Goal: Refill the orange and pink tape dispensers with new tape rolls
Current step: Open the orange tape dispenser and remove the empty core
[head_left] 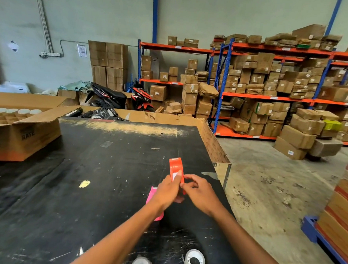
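Orange dispenser (175,169): one, gripped by left hand (167,190) and right hand (199,191); pink dispenser (151,197): one; tape rolls (194,261): two.

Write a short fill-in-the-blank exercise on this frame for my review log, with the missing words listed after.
1. Both hands hold the ____ tape dispenser above the black table.
2. The pink tape dispenser lies on the table, partly hidden under the ____ hand.
3. Nearest the camera, ____ tape rolls lie on the table.
4. The open cardboard box sits at the table's ____ side.

Missing words: orange; left; two; left
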